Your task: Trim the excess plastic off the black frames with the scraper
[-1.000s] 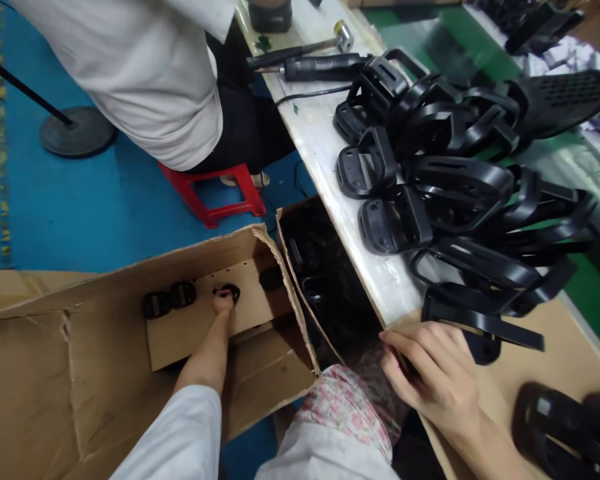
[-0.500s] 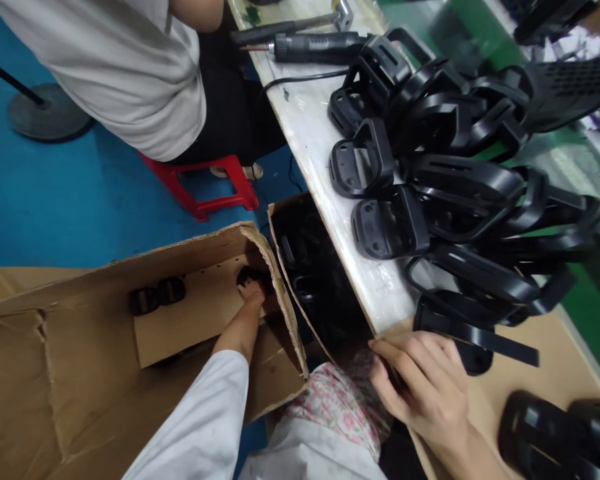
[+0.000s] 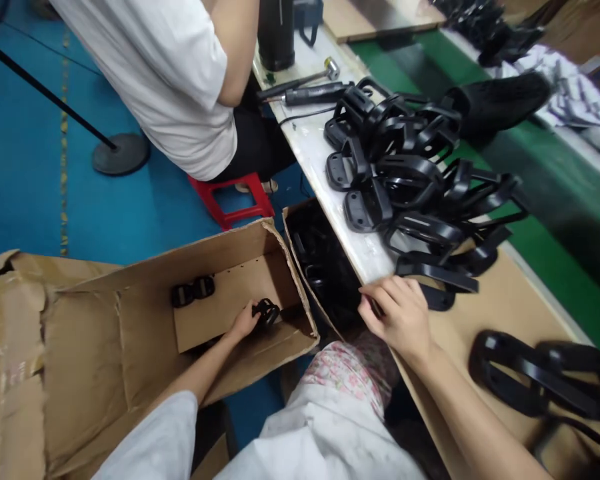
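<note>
Deep in the open cardboard box (image 3: 85, 373), my left hand (image 3: 244, 323) pinches a black plastic bracket (image 3: 267, 312) with a looped frame. Beneath that bracket lies a flat cardboard sheet (image 3: 215, 310). Two more black pieces (image 3: 193, 291) rest towards the sheet's far left corner. My right hand (image 3: 403, 312) is closed over the edge of the worktable (image 3: 375, 263), its fingers curled round the rim. Just beyond its knuckles, a pile of black looped brackets (image 3: 410, 177) covers the tabletop.
A person in a white shirt (image 3: 175, 87) sits on a red stool (image 3: 235, 200) at the left. A second box (image 3: 320, 260) of dark parts stands under the table edge. A black electric screwdriver (image 3: 315, 95) and a hammer (image 3: 300, 83) lie at the table's far end. More brackets (image 3: 510, 373) lie at right.
The camera view has shifted, showing more of the table's far end. Inside the box, my left hand has come nearer with the bracket, which shows more plainly. My right hand stays at the table edge.
</note>
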`<action>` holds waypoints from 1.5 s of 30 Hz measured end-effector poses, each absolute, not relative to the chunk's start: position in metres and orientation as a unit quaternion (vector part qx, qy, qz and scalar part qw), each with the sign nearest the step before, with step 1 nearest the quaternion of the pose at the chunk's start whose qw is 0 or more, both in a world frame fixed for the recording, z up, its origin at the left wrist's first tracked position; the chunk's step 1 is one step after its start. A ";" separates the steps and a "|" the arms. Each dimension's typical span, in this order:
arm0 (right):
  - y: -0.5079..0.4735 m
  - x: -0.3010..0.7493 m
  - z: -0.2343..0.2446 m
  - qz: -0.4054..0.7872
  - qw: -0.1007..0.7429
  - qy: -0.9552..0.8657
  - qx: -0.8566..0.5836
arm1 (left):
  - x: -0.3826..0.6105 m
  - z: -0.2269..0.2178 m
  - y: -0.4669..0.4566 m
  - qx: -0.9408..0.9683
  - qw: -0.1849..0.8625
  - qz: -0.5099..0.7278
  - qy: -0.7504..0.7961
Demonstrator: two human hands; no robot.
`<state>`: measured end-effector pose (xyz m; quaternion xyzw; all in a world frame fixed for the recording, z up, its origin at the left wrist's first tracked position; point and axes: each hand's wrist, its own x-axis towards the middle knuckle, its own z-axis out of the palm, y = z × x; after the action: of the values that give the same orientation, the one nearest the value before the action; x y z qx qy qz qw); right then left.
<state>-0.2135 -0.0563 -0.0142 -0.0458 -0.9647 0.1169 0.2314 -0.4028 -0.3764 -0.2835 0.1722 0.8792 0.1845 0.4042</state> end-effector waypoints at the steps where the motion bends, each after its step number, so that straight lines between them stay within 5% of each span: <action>1: -0.056 -0.214 -0.015 0.126 0.244 -0.961 -0.042 | -0.407 -0.266 -0.378 0.178 0.395 0.190 0.881; 13: -0.092 -0.158 0.034 0.189 0.439 -0.854 -0.205 | -0.437 0.063 -0.289 0.507 0.407 0.246 0.719; 18: -0.122 -0.049 0.064 0.247 0.541 -0.738 -0.320 | -0.355 0.134 -0.193 0.651 0.334 0.304 0.609; 26: -0.149 0.024 0.036 0.295 0.518 -0.696 -0.400 | -0.212 0.131 -0.004 0.701 0.165 0.389 0.574; 34: -0.159 0.017 0.010 0.411 0.418 -0.704 -0.403 | -0.200 0.070 0.043 0.756 0.234 0.207 0.575; 45: -0.154 0.021 -0.002 0.437 0.378 -0.694 -0.430 | -0.221 0.076 0.024 0.782 0.300 0.218 0.500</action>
<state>0.0206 -0.1545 -0.0025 -0.4296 -0.6940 0.4370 0.3780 -0.2207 0.0237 0.0758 0.7822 0.5003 0.2184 0.3003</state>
